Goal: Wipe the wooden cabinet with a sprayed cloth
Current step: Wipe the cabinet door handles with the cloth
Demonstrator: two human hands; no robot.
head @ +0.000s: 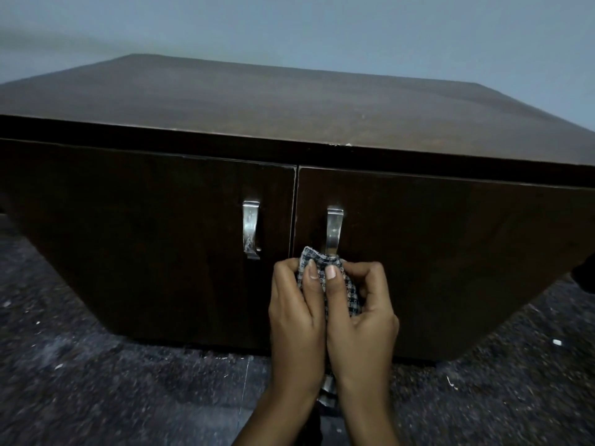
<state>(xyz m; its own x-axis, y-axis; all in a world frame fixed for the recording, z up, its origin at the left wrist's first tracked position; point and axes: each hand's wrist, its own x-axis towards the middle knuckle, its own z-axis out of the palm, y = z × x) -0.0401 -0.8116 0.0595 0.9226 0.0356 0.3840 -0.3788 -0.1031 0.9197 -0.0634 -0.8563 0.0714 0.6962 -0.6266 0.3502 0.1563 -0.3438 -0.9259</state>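
Observation:
A dark wooden cabinet (161, 226) with two doors fills the view, its flat top tilting away from me. Each door carries a metal handle: the left handle (250, 230) and the right handle (334, 230). Both hands hold a checked black-and-white cloth (347, 294) bunched together just below the right handle. My left hand (296, 313) grips its left side with the thumb on top. My right hand (363, 320) grips its right side, thumb beside the other thumb. A tail of the cloth hangs down between my wrists.
The cabinet stands on a dark speckled floor (128, 397) with small white bits scattered on it. A pale blue-grey wall (322, 27) rises behind the cabinet.

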